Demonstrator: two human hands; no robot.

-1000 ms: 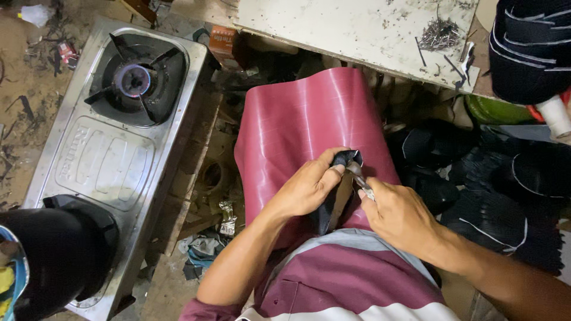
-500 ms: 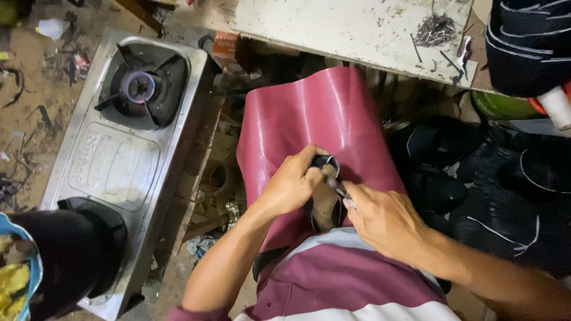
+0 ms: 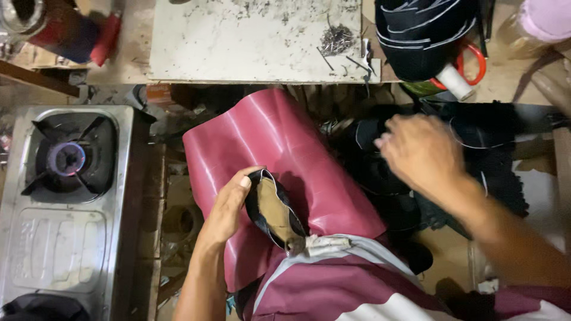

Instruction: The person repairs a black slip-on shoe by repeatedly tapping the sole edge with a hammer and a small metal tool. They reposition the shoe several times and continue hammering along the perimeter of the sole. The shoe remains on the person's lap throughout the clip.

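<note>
The left hand [image 3: 229, 205] grasps a black shoe upper [image 3: 272, 213] with a tan insole side facing up, thumb hooked over its upper rim, fingers wrapped beneath and hidden. The piece rests on a maroon leather sheet [image 3: 279, 154] draped over the person's lap, just right of that hand. Its lower end sits on a pale, worn stub [image 3: 324, 242] whose shape is hard to make out.

The right hand [image 3: 421, 153] hovers apart from the shoe, up and to the right, over a heap of black leather pieces [image 3: 488, 160]. It is motion-blurred, fingers loosely curled; whether it holds anything cannot be told.

Beyond both hands lies a scuffed pale board [image 3: 250, 41] with a small pile of nails [image 3: 336, 40]. Beyond the right hand, a stack of dark cut pieces [image 3: 425, 35] partly covers orange-handled scissors [image 3: 473, 62] and a white spool [image 3: 453, 82]. Left of the left hand stands a steel gas stove [image 3: 65, 208], its burner [image 3: 67, 157] lit with a faint blue flame; the stove's lower part is cut off by the frame.
</note>
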